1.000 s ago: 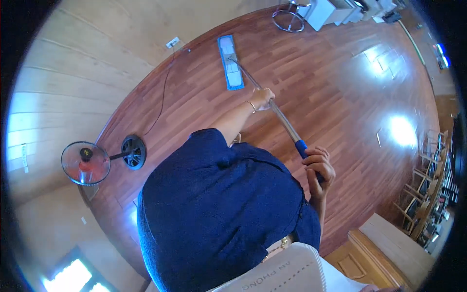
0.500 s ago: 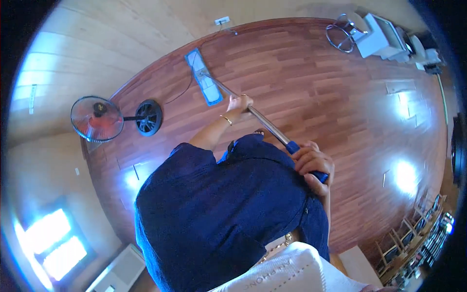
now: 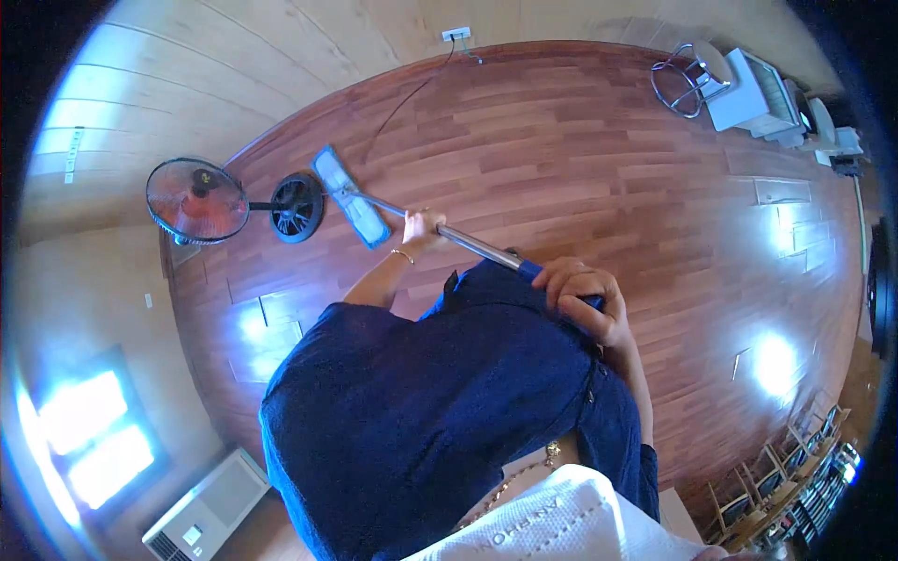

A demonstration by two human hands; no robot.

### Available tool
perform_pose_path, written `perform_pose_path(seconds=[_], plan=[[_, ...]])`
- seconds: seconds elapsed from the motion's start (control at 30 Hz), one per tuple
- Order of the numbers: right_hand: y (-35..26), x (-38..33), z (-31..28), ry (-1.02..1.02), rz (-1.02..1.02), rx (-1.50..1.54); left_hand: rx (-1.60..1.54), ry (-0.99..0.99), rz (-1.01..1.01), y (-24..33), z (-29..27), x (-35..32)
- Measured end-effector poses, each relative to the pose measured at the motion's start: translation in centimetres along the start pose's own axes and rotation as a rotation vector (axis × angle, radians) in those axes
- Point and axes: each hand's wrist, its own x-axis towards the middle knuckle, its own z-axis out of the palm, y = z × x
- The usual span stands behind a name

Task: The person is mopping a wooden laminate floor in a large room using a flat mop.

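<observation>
A flat mop with a blue pad lies on the reddish wooden floor, and its metal handle runs back toward me. My left hand, with a thin bracelet at the wrist, grips the handle partway down. My right hand closes over the blue grip at the handle's top end, close to my dark blue shirt. The mop pad sits just right of the base of a standing fan.
The standing fan's round head is at the left by the pale wall. A cable runs across the floor to a wall socket. A metal stool and white equipment stand at the upper right. A white heater unit sits lower left.
My view has turned, so the fan and mop pad now sit further right and lower. The mop pad has come close to the fan's base. Both hands stay on the handle.
</observation>
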Motion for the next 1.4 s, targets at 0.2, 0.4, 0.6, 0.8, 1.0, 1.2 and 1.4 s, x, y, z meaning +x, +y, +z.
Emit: perform_pose_path(seconds=[0.2, 0.4, 0.6, 0.8, 1.0, 1.2, 1.4], plan=[[-8.3, -1.8, -1.9, 0.001, -0.079, -0.210, -0.140, -0.026, 0.259, 8.4, -0.9, -0.2], [-15.2, -5.6, 0.1, 0.299, -0.344, -0.360, -0.369, 0.067, 0.623, 17.9, -2.3, 0.6], [-21.5, -7.8, -0.8, -0.198, -0.306, -0.752, -0.521, -0.011, 0.894, 25.5, -3.6, 2.6], [-19.1, -6.0, 2.3, -0.087, -0.324, -0.888, -0.462, -0.101, 1.005, 25.8, -4.0, 7.5], [-15.6, -2.5, 2.1, -0.092, -0.281, -0.989, -0.367, 0.025, 0.971, 24.6, -1.6, 14.1], [-11.4, 0.9, 1.1, -0.180, -0.240, -0.803, -0.061, 0.059, 0.676, 24.3, -1.2, 16.8], [-8.5, 1.5, -1.4, 0.064, -0.237, -0.854, -0.095, 0.045, 0.587, 26.3, -0.4, 21.3]])
